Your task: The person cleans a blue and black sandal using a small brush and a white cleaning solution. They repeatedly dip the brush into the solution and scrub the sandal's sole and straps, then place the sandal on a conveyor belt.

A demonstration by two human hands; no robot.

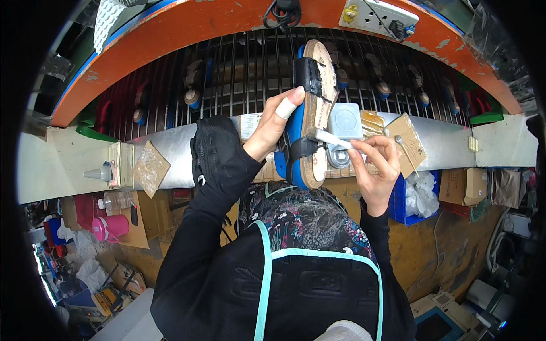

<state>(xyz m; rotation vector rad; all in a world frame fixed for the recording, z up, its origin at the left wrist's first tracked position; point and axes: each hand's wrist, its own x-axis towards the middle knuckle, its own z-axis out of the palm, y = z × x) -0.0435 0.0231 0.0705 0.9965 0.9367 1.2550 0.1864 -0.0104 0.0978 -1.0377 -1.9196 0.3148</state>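
Curved shoe (321,111) — glossy black straps (307,76), white tool (334,139)

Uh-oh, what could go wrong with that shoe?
Only the left hand seems to hold the shoe, so it might slip and bump the grey container beside it. The white tool in the right hand is close to a black strap, so it could accidentally rub it.

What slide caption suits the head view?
Left hand holds a black-strapped sandal on a blue last; right hand holds a white tool to it.
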